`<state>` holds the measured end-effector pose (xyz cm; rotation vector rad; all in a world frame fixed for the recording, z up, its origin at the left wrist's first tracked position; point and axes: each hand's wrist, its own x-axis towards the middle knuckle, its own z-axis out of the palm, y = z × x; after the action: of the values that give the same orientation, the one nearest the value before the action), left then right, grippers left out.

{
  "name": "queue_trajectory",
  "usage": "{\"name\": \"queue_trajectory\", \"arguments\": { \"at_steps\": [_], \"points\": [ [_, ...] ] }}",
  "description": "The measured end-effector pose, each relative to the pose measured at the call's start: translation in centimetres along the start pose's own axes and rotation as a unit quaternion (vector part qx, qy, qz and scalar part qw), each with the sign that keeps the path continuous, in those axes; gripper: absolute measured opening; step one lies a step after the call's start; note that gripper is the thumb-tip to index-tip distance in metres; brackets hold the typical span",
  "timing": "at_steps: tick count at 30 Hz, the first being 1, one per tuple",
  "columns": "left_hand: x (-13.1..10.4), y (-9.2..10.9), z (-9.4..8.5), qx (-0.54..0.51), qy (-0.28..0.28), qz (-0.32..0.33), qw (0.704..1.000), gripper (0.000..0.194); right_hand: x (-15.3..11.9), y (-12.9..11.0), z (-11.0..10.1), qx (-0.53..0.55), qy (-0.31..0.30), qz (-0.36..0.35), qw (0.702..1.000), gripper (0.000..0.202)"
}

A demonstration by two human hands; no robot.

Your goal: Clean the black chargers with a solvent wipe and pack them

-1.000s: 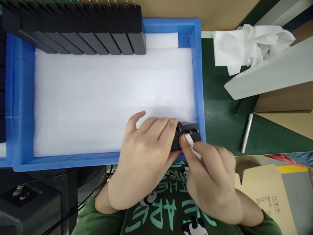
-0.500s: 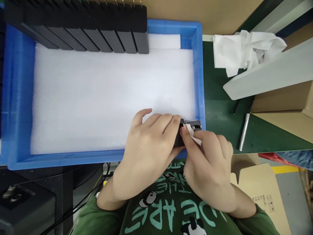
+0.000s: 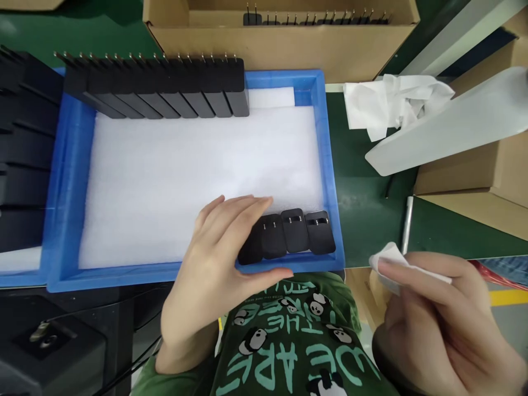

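Note:
Several black plug adapters (image 3: 295,231) with metal prongs stand side by side in the near right corner of a blue tray (image 3: 333,220) lined with white foam (image 3: 198,176). My left hand (image 3: 218,258) is beside the leftmost of them, fingers and thumb spread apart, partly covering it; nothing is gripped in it. To the right, off the tray, my right hand (image 3: 445,313) pinches a small white cloth (image 3: 390,264) between thumb and fingers. A row of taller black adapters (image 3: 165,88), prongs up, lines the tray's far edge.
Behind the tray sits a cardboard box (image 3: 289,49) holding more adapters. Crumpled white cloth (image 3: 396,104), a pale curved panel (image 3: 449,132) and a metal rod (image 3: 407,223) are at the right. More black adapters (image 3: 25,154) stand at the far left.
My left hand has opened and shifted left, off the adapter at the near corner. My right hand has moved right with the white cloth. The camera view has shifted, showing more of the box behind.

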<state>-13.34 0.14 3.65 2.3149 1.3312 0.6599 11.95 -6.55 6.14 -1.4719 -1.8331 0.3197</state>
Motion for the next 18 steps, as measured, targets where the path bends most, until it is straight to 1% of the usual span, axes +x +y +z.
{"name": "queue_trajectory", "arguments": {
  "at_steps": [2,5,7,9,11,13,15,18],
  "points": [
    [-0.4,-0.7,0.4,-0.027,-0.019,-0.016,0.999,0.073,0.2,0.2,0.6,0.024,-0.011,-0.010,1.000,0.045],
    [-0.6,-1.3,1.3,-0.070,-0.029,-0.032,0.997,0.062,0.4,-0.4,2.6,0.040,-0.060,-0.049,0.996,0.038],
    [-0.6,-1.4,1.8,-0.098,-0.022,-0.037,0.994,0.055,0.5,-1.2,4.0,0.005,-0.082,-0.089,0.993,0.037],
    [-0.6,-1.4,2.0,-0.121,-0.017,-0.049,0.991,0.052,0.6,-2.0,5.1,-0.047,-0.083,-0.120,0.988,0.036],
    [-0.7,-1.4,2.0,-0.152,-0.010,-0.069,0.986,0.056,0.7,-2.6,5.8,-0.100,-0.091,-0.135,0.982,0.036],
    [-0.9,-1.4,2.1,-0.185,-0.003,-0.086,0.979,0.067,1.0,-3.0,6.3,-0.148,-0.111,-0.146,0.972,0.034],
    [-1.0,-1.4,2.2,-0.203,0.000,-0.090,0.975,0.077,1.5,-3.3,6.8,-0.189,-0.130,-0.156,0.961,0.033],
    [-0.9,-1.5,2.3,-0.201,-0.002,-0.082,0.976,0.075,2.6,-3.7,7.7,-0.244,-0.128,-0.170,0.946,0.033]
  ]
}}
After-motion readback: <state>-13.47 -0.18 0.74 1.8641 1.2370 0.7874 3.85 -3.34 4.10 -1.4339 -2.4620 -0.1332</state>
